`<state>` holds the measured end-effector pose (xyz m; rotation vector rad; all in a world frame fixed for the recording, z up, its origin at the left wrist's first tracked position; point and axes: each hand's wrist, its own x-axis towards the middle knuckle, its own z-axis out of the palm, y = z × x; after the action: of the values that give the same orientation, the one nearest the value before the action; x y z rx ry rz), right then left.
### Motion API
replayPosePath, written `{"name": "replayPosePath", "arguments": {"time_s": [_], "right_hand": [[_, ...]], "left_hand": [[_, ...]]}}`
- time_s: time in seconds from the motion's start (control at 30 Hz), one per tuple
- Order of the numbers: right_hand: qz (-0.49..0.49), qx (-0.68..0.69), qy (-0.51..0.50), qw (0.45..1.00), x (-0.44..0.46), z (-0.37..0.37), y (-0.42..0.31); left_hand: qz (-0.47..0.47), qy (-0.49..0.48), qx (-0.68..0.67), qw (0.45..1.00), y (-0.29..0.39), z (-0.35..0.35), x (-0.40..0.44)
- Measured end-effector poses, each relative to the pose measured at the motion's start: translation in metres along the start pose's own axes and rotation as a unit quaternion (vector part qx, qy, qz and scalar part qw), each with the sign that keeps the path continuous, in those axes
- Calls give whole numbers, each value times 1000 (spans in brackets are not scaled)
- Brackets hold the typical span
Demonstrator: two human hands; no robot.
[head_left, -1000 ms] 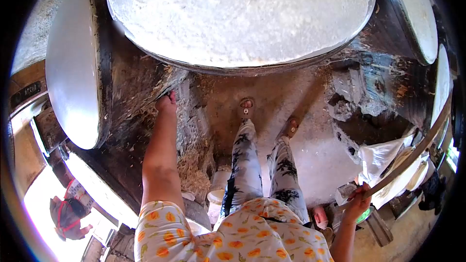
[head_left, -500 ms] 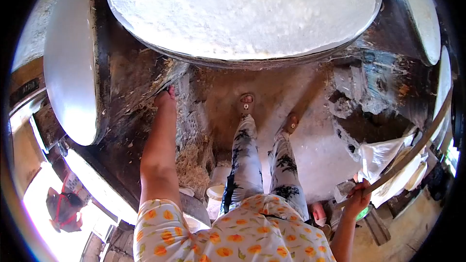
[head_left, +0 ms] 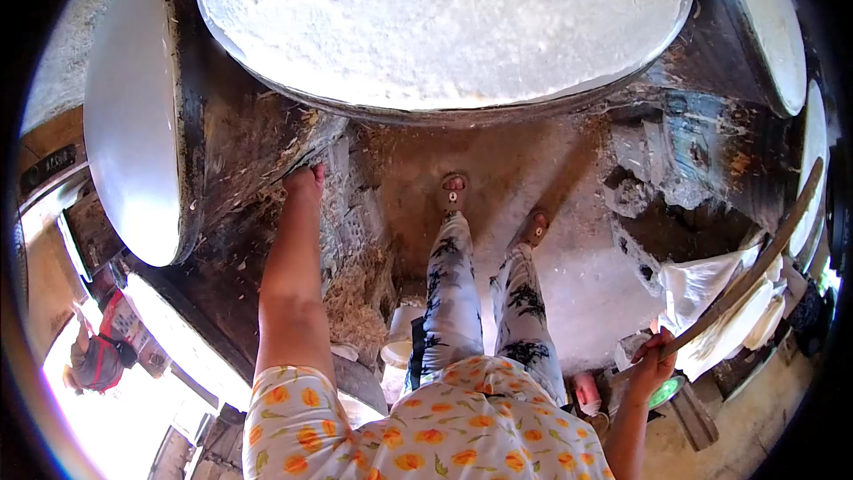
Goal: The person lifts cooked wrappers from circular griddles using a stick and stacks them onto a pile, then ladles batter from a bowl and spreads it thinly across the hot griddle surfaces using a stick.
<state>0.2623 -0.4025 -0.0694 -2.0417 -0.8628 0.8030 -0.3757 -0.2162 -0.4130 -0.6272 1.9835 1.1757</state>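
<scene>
My left hand (head_left: 305,178) is at the end of my outstretched arm, against the dark, crusted counter (head_left: 235,156) between two pans. Its fingers look curled, and what they hold, if anything, is hidden. Low on the right, my right hand (head_left: 653,361) is closed around one end of a long wooden pole (head_left: 745,284), which slants up towards the right edge. Ahead of me is a wide round pan (head_left: 444,36) filled with a white, lumpy-surfaced mass. Another pan (head_left: 133,124), with a smooth white surface, stands on the left.
More white-filled pans (head_left: 769,27) line the right side. A rough, broken opening (head_left: 684,227) lies below them. White sheets (head_left: 711,302) hang near the pole. A pale bucket (head_left: 402,338) stands beside my leg. At far left, a person (head_left: 98,360) wears red straps.
The pole's far end has shifted slightly left and down, with my right hand still around it. At far left, the person has moved and an arm is raised. My left hand stays put.
</scene>
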Motion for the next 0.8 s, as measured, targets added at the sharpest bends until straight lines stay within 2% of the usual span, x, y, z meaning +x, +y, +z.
{"name": "replayPosePath", "arguments": {"time_s": [0.1, 0.27, 0.4, 0.47, 0.5, 0.57, 0.6, 0.67, 0.7, 0.77, 0.8], "right_hand": [[3, 13, -3, 1000, 2, 2, -3], [11, -9, 24, 1000, 3, 3, -6], [7, -3, -3, 1000, 8, 1, -9], [13, 0, -17, 1000, 12, 0, -10], [5, 13, -8, 1000, 15, 3, -8], [-2, 31, -7, 1000, 20, 7, -9], [10, 25, -9, 1000, 22, 8, -11], [22, 20, -19, 999, 29, 8, -14], [16, 21, -24, 999, 31, 5, -14], [-34, 12, -45, 998, 36, 1, -12], [-32, 5, -47, 998, 38, 3, -18]], "left_hand": [[-12, 10, -24, 1000, 4, 2, -14], [27, -87, -27, 995, 0, -7, -2], [38, -92, 10, 995, -15, -17, -20], [40, -131, -2, 991, -40, -46, -37], [5, -233, -26, 972, -64, -77, -24], [-57, -280, -60, 956, -104, -138, -39], [-87, -229, -72, 967, -124, -157, -65], [-175, -193, -137, 956, -159, -203, -69], [-174, -193, -145, 955, -173, -221, -64], [-211, -109, -200, 950, -190, -251, -51], [-214, -105, -209, 949, -188, -255, -56]]}}
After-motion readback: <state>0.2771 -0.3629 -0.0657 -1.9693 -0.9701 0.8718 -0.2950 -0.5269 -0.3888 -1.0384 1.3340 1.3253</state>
